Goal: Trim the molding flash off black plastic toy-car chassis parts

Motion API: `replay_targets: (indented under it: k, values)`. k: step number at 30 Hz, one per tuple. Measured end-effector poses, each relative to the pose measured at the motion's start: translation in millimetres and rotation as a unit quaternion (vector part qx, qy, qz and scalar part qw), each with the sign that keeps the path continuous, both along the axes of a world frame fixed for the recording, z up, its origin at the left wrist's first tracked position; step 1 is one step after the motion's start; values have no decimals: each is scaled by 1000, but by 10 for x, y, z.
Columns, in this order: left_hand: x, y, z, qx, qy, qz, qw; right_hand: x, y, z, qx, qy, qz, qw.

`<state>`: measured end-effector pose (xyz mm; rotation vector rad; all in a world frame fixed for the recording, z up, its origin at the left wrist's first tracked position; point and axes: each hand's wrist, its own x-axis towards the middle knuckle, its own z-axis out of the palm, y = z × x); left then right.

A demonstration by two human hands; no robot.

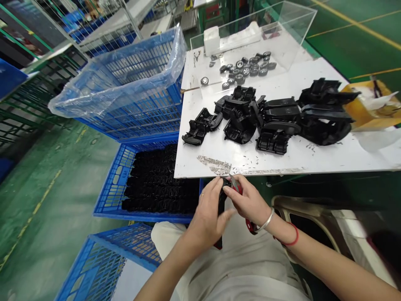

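Observation:
Both my hands are close together over my lap, just below the table's front edge. My left hand point(206, 213) is closed around a black plastic part point(222, 205), mostly hidden by the fingers. In my right hand point(250, 200) is a red-handled knife point(250, 227), its grey pointed blade against or close to the part's upper end; the grip covers most of the handle. On the white table point(194, 161) ahead lie several black molded car interior pieces point(200, 127), some stacked in a heap point(278, 110).
Small toy wheels point(246, 72) lie farther back, near a clear plastic box point(294, 29). To the left, a blue crate point(108, 179) holds rows of black parts, beside a plastic-lined crate point(147, 100). Another blue crate point(94, 251) stands lower left. A yellow box point(360, 117) sits far right.

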<state>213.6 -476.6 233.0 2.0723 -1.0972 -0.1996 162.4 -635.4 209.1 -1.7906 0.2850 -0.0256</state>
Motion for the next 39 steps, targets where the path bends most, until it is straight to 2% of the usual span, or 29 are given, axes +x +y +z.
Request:
replay_targets:
  k: [3, 6, 8, 11, 13, 15, 20, 22, 25, 27, 29, 31, 33, 36, 39]
  values:
    - [94, 137, 140, 45, 112, -66, 991, 53, -91, 13, 104, 54, 26, 993]
    - [319, 191, 188, 29, 168, -69, 983, 85, -177, 67, 186, 91, 112, 972]
    - [441, 160, 161, 31, 209, -90, 973, 102, -186, 101, 197, 98, 158, 963]
    - [521, 77, 91, 67, 282, -134, 948, 113, -149, 126, 175, 100, 156, 967]
    - [533, 46, 53, 72, 297, -111, 946, 105, -128, 120, 162, 101, 120, 974]
    - [547, 44, 36, 57, 293, -61, 952, 90, -129, 94, 147, 98, 91, 980]
    - [653, 49, 42, 15, 280, 33, 959, 66, -157, -58, 144, 110, 51, 982]
    - [700, 15, 21, -5, 263, 40, 964, 44, -154, -117, 139, 123, 45, 982]
    - [755, -46, -42, -37, 257, 19, 966, -32, -162, -153, 112, 159, 68, 979]
    - [787, -71, -83, -37, 266, 2, 963, -97, -189, -147, 30, 176, 87, 980]
    - [822, -76, -110, -21, 270, -10, 963, -140, -225, -139, -141, 149, 90, 975]
    - [860, -71, -123, -1, 269, -15, 963, -144, -256, -145, -334, 86, 81, 935]
    - [899, -64, -129, 18, 271, -18, 962, -111, -271, -168, -470, 16, 75, 879]
    - [946, -61, -136, 25, 272, -28, 961, -37, -264, -211, -564, -90, 71, 818]
    - [972, -62, -144, 24, 284, -40, 958, 15, -246, -233, -595, -156, 63, 786]
